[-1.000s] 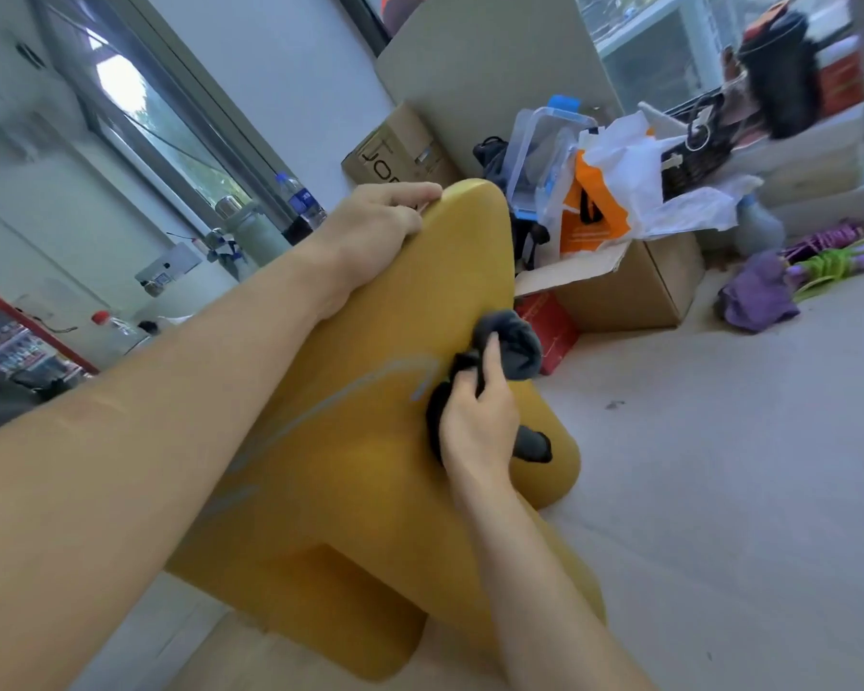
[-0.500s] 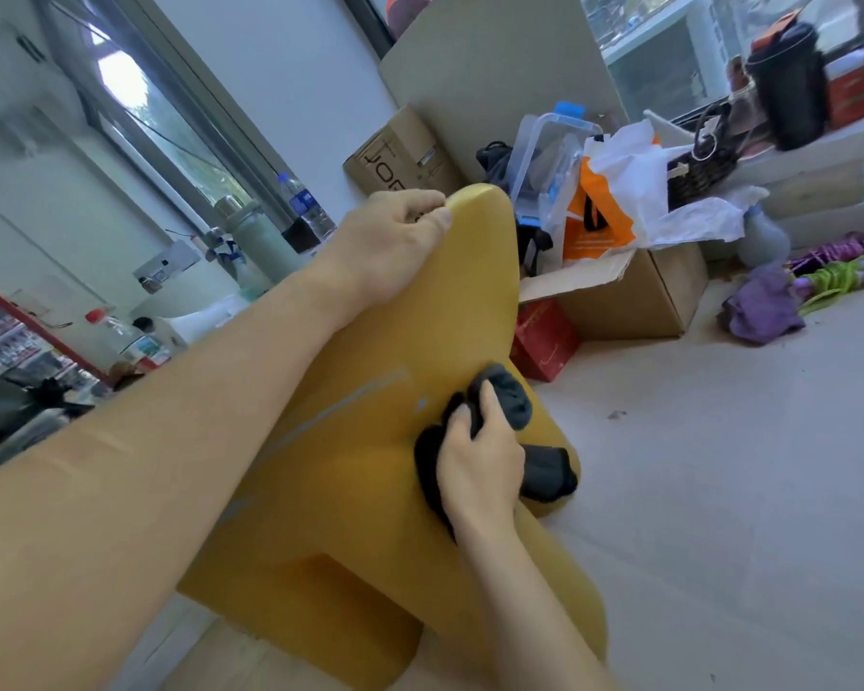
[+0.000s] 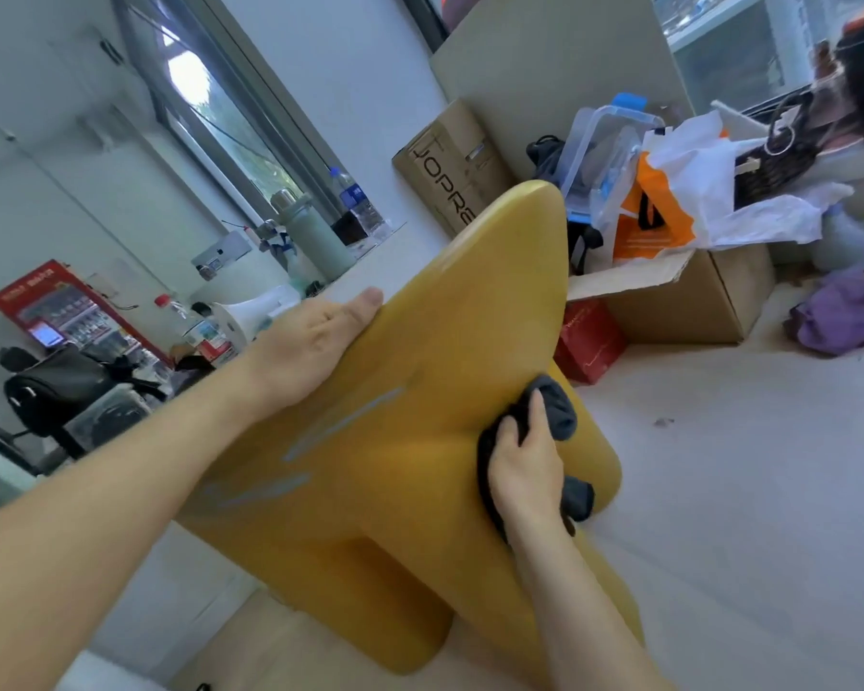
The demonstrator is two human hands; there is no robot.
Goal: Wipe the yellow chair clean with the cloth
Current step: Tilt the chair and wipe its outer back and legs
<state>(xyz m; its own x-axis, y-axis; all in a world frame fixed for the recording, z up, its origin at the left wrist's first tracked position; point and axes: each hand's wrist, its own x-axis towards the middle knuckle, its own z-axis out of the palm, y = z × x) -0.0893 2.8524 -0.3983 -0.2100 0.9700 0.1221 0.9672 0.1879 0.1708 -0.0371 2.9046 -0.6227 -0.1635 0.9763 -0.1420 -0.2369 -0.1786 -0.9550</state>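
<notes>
The yellow chair (image 3: 450, 311) fills the middle of the view, a smooth moulded shape with grey streaks across its surface. My left hand (image 3: 315, 341) lies on the chair's left edge with the thumb straight along it; the fingers wrap behind the edge, out of sight. My right hand (image 3: 525, 466) grips a dark grey cloth (image 3: 554, 411) and presses it against the chair's right side. Part of the cloth bunches above my fingers and part hangs below my wrist.
An open cardboard box (image 3: 689, 296) stuffed with bags and a plastic container stands behind the chair, a red box (image 3: 589, 341) beside it. Purple fabric (image 3: 839, 321) lies on the floor at right. A windowsill (image 3: 370, 251) with bottles runs along the left.
My left hand has slid from the chair's top tip down along its left edge. My right hand with the cloth has shifted a little across the chair's right side.
</notes>
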